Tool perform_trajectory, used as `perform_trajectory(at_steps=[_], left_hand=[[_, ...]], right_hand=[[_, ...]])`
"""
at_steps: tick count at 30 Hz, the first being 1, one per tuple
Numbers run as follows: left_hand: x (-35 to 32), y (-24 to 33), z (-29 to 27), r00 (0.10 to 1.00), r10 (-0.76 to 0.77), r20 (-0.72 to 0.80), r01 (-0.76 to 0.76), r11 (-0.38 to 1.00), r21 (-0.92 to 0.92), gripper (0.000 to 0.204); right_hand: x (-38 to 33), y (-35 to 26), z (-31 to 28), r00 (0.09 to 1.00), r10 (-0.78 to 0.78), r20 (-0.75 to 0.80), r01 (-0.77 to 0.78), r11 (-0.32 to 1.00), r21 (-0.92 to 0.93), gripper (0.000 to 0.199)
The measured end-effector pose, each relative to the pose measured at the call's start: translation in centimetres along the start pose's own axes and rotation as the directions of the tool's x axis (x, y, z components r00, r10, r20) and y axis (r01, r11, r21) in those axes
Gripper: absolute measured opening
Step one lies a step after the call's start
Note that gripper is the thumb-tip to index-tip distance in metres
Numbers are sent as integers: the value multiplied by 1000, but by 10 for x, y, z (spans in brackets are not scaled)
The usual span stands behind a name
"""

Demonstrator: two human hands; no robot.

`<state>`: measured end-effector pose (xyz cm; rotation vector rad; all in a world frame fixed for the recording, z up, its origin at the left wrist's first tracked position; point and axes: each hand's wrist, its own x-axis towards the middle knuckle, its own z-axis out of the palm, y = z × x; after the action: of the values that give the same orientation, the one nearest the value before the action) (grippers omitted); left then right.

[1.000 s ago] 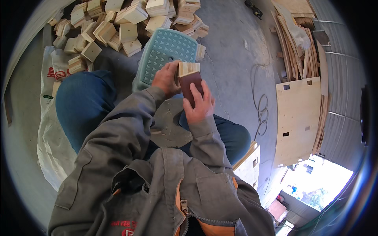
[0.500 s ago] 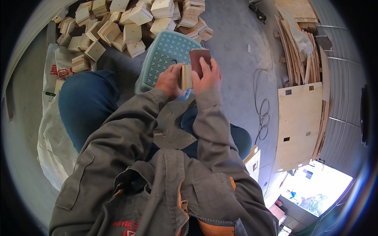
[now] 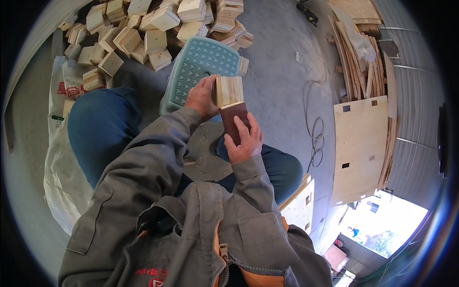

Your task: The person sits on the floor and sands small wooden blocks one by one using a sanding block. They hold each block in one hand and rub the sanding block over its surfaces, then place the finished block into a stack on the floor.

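My left hand (image 3: 203, 98) grips a pale layered plywood block (image 3: 229, 91) by its left side, above the near right part of a teal plastic stool (image 3: 196, 52). In my right hand (image 3: 246, 141) is a flat reddish-brown sanding block (image 3: 234, 122), fingers laid over its face. The sanding block's far edge meets the near edge of the plywood block. My left fingertips are partly hidden behind the plywood block.
Many similar plywood blocks (image 3: 155, 41) lie heaped on the floor beyond the stool. A white sack (image 3: 60, 158) lies left of my knee. To the right are a thin cable (image 3: 316, 138), a large plywood sheet (image 3: 361, 148) and stacked wooden strips (image 3: 354, 62).
My right hand has drawn the sanding block nearer to me, from beyond the plywood block's right side to its near edge. The plywood block has turned, showing a broader layered side.
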<state>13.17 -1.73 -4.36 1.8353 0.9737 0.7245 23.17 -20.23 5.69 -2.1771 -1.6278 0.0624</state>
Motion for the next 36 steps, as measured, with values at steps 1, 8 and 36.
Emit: perform_trajectory(at_steps=[1,8,36], left_hand=[[0,-1,0,1000,-2,-10,2,1000,-3,104],[2,2,-4,999,-37,3,37,999,-14,106],[2,-2,3,998,-14,-56,14,1000,7,96]], right_hand=[[2,2,1,1000,-9,-6,9,1000,9,67],[7,13,0,995,-88,-44,90,994,67,68],[83,18,28,985,-124,-122,129,991,39,61]])
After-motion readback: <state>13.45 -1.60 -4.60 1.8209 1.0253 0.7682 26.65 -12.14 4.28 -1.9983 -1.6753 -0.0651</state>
